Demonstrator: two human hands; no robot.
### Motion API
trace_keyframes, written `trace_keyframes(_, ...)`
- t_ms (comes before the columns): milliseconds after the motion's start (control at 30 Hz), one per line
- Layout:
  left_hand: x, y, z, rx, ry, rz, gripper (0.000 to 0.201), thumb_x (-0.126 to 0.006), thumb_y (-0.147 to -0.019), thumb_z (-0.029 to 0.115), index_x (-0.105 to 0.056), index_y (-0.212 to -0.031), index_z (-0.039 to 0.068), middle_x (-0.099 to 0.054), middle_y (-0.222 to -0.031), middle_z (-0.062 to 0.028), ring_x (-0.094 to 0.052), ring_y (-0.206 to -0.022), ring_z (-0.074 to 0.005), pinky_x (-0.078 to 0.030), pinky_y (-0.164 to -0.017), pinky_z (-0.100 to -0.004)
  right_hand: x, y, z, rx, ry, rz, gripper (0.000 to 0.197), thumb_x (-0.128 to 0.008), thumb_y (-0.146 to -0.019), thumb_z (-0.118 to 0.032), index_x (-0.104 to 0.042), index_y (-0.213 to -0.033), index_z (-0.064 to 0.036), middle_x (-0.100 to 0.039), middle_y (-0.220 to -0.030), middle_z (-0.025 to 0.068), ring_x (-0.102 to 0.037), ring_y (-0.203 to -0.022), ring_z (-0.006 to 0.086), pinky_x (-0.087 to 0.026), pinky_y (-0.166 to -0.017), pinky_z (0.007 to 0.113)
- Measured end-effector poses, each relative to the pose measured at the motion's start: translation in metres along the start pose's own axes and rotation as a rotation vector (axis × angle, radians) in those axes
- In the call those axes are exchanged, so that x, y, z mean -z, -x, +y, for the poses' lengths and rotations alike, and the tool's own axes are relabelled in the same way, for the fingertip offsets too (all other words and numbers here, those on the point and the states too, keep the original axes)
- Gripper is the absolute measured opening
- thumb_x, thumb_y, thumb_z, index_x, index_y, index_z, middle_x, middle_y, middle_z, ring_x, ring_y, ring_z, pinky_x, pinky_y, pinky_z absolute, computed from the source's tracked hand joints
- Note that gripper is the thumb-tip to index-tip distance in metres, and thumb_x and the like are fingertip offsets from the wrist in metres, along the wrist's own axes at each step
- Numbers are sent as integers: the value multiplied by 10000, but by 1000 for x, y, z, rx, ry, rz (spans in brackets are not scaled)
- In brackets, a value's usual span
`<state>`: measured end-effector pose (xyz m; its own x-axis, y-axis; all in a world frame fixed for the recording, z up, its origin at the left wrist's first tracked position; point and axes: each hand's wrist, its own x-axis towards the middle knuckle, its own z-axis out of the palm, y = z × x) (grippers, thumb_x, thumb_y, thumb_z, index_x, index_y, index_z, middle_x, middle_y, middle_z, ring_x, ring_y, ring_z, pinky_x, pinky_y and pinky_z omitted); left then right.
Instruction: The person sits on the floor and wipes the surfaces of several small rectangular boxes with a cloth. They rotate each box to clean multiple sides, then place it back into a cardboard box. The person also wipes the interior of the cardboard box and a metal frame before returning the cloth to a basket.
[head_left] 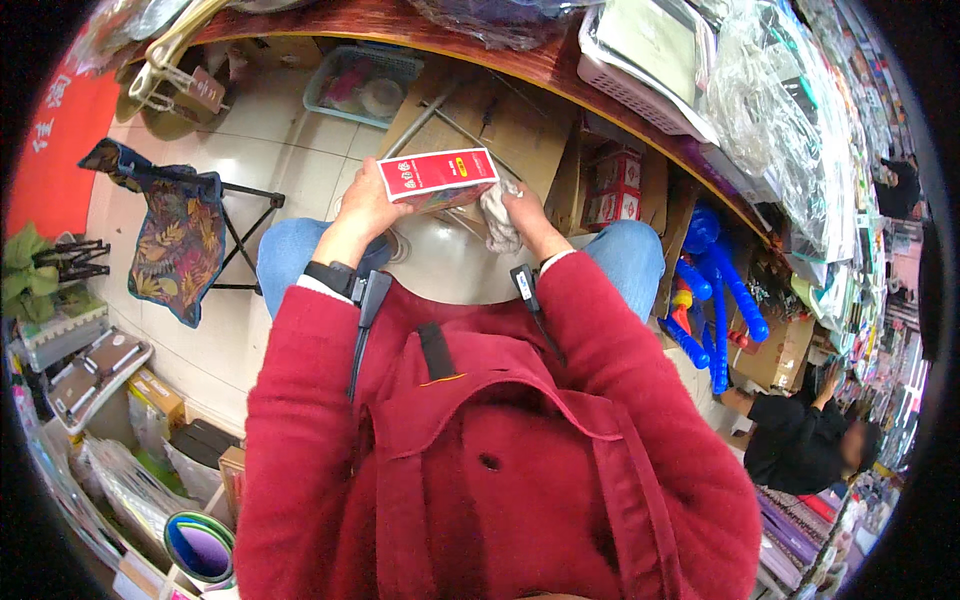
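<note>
A red box with white edges and a small yellow patch point(436, 176) is held up in front of me, above my knees. My left hand point(366, 207) grips its left end, fingers closed round the side. At the box's right end, my right hand point(527, 214) is closed on a crumpled greyish-white cloth point(500, 219). The cloth touches or nearly touches the box's right side; I cannot tell which. Part of the right fingers is hidden behind the cloth.
Ahead curves a reddish-brown table edge point(370, 22), with a light plastic basket point(640, 92) on it. A patterned folding stool point(180, 240) stands at left. Cardboard and red boxes point(613, 186) sit under the table. Blue balloon-like tubes point(715, 290) and a person in black point(800, 440) are at right.
</note>
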<state>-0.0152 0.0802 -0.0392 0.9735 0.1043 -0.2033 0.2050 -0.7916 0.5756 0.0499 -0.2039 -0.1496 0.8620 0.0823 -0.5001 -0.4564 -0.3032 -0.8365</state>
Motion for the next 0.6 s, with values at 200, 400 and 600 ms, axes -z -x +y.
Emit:
trace_keyframes(200, 17, 2, 23, 149, 39, -16, 756, -862, -586, 237, -452, -1149, -58, -606, -1097, -258, -594, -1098, -388, -497, -930, -407, 4, 22, -17, 0, -206, 160, 382, -559, -890, -146, -559, -1241, 3, -654, -1119, 150, -636, -977, 244, -498, -845, 361)
trace_keyframes(400, 24, 3, 32, 185, 9, -54, 815, -869, -578, 242, -386, -1163, -54, -608, -1117, -271, -608, -1083, -394, -502, -921, -413, 5, 31, -42, 94, -183, 241, 436, -591, -865, -162, -529, -1256, 19, -633, -1144, 169, -620, -1018, 277, -481, -885, 371)
trace_keyframes(600, 28, -3, 16, 188, 122, -86, 836, -878, -568, 239, -441, -1222, -45, -634, -1119, -245, -629, -1070, -355, -505, -920, -393, 20, 5, -20, 108, 172, 646, 594, -664, -745, -196, -532, -1283, 15, -603, -1209, 247, -578, -1130, 364, -434, -982, 399)
